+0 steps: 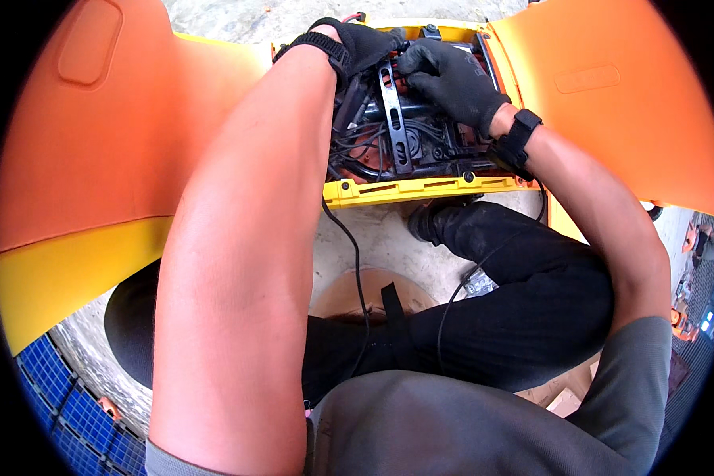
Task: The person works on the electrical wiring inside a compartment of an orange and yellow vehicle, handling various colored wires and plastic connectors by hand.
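Both my hands wear black gloves and meet over the far part of an open bay in a yellow-framed body. My left hand [366, 47] reaches in from the far left, its fingers closed near the top end of a slotted metal bracket [393, 115]. My right hand [451, 78] comes from the right with thumb and fingers pinched beside the same end. What either hand grips is too small and covered to make out. Below the hands, black cables [358, 143] and dark tubes fill the bay. A yellow rim [420, 189] with bolts runs along its near edge.
Large orange padded panels rise at the left [111, 135] and right [611, 95] of the bay. Thin black cords [358, 262] hang down to my lap. My black-trousered leg [523, 293] lies below, near a round brown cardboard piece [349, 292]. Blue grid mats [63, 389] lie lower left.
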`<state>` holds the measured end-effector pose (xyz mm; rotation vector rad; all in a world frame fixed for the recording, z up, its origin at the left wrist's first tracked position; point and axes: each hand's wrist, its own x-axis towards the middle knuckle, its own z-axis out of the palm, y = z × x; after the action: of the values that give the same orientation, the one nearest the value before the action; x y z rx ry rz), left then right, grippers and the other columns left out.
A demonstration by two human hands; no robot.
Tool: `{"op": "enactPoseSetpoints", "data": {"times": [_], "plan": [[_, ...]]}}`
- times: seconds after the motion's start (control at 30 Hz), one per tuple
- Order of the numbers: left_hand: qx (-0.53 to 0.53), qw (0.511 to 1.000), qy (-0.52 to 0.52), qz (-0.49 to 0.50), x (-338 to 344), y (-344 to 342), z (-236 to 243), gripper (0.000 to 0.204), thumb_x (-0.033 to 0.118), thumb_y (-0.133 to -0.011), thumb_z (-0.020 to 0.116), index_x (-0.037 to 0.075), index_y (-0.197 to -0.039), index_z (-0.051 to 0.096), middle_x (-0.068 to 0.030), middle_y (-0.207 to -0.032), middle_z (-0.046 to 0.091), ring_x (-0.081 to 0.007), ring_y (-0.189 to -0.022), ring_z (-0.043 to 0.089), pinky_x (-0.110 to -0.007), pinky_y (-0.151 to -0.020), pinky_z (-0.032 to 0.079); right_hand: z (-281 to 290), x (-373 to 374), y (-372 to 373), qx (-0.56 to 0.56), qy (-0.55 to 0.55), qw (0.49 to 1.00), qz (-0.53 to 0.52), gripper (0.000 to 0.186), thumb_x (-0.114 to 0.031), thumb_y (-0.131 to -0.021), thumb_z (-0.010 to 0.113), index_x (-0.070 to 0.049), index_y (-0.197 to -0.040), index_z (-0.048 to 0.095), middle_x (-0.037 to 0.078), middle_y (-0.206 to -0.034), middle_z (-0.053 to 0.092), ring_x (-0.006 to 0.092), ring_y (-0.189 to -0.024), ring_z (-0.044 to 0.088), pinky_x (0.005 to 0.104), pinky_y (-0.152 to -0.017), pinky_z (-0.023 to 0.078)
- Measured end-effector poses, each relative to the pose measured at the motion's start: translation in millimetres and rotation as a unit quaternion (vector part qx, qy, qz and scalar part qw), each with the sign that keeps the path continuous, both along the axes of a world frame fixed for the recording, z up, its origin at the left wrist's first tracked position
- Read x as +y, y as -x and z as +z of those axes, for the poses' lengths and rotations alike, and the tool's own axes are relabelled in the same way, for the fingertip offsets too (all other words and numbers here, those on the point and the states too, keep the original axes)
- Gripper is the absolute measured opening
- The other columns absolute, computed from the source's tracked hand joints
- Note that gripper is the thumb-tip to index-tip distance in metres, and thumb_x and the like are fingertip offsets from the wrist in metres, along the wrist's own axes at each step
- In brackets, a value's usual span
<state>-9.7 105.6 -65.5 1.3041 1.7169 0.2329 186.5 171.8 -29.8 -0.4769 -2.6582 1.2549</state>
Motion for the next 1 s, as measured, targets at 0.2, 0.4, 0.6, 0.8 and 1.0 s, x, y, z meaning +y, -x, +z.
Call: {"op": "enactPoseSetpoints", "data": {"times": [0.2,0.4,0.6,0.8,1.0], "plan": [[-0.034,0.995,-0.097,-0.009,-2,28,-33,0.05,0.059,-0.098,0.044,0.019,-0.123,0.063,0.0017,-0.107,0.072,-0.0035,-0.094,0.063,-0.031,-0.1,0.042,4,-16,9,0.029,0.009,0.999,-0.025,0.007,-0.004,-0.087,0.064,-0.005,-0.094,0.064,0.007,-0.086,0.069,0.0153,-0.081,0.069,0.0304,-0.074,0.054],[-0.149,0.981,-0.045,0.115,-17,4,-5,0.047,0.056,-0.099,0.043,0.024,-0.13,0.058,0.0006,-0.113,0.07,-0.0027,-0.098,0.063,-0.028,-0.094,0.047,-1,-8,0,0.04,0.0,0.999,-0.022,0.008,-0.002,-0.088,0.061,-0.004,-0.095,0.064,0.009,-0.086,0.069,0.0186,-0.082,0.071,0.0312,-0.074,0.055],[-0.02,0.992,-0.084,0.095,-13,4,-18,0.057,0.058,-0.099,0.041,0.011,-0.122,0.062,-0.0079,-0.096,0.071,-0.0117,-0.079,0.067,-0.025,-0.073,0.053,4,-6,-2,0.029,-0.143,0.988,0.047,0.013,-0.001,-0.082,0.062,-0.006,-0.094,0.065,0.016,-0.088,0.067,0.0319,-0.083,0.067,0.0389,-0.076,0.053],[-0.199,0.961,-0.101,0.163,-23,4,-15,0.035,0.036,-0.099,0.055,0.009,-0.119,0.064,-0.0049,-0.098,0.07,-0.0074,-0.08,0.063,-0.022,-0.067,0.052,9,-15,-4,0.007,-0.304,0.95,0.074,0.006,-0.007,-0.085,0.064,-0.007,-0.09,0.063,0.014,-0.094,0.06,0.0354,-0.09,0.06,0.0426,-0.079,0.049],[-0.111,0.974,-0.18,0.078,-31,7,-8,0.033,0.032,-0.1,0.055,0.009,-0.123,0.061,-0.0084,-0.101,0.071,-0.0128,-0.085,0.066,-0.026,-0.072,0.053,17,-12,-9,-0.048,-0.398,0.913,0.082,0.011,-0.018,-0.087,0.063,-0.01,-0.094,0.066,0.012,-0.101,0.06,0.0345,-0.095,0.06,0.0446,-0.081,0.049]]}}
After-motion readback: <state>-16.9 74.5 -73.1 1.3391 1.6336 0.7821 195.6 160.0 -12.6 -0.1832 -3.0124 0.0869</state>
